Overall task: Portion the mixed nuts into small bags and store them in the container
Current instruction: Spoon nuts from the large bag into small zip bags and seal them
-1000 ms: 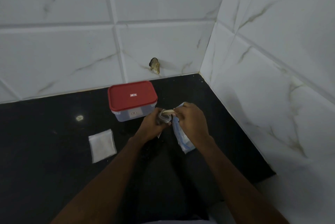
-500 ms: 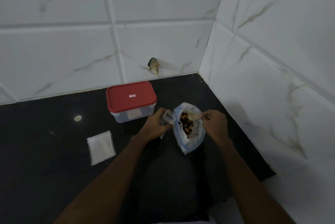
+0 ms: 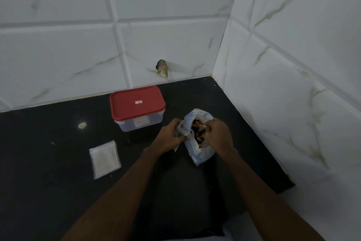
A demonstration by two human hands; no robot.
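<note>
A large clear bag with blue print (image 3: 199, 153) stands open on the black counter, with mixed nuts (image 3: 198, 131) showing inside. My right hand (image 3: 219, 135) reaches into its mouth, fingers curled among the nuts. My left hand (image 3: 170, 136) grips a small clear bag (image 3: 182, 128) held open right beside the big bag's left rim. A clear container with a red lid (image 3: 137, 104), closed, stands just behind my left hand. A flat stack of small bags (image 3: 105, 158) lies to the left.
The black counter (image 3: 48, 172) ends at white tiled walls behind and on the right, forming a corner. A chipped hole in the back wall tile (image 3: 162, 68) sits above the container. A light reflection (image 3: 82, 125) glints on the counter at left.
The big bag was pulled open, showing the nuts. My right hand moved from the bag's right rim into its mouth. My left hand stayed in place with the small bag.
</note>
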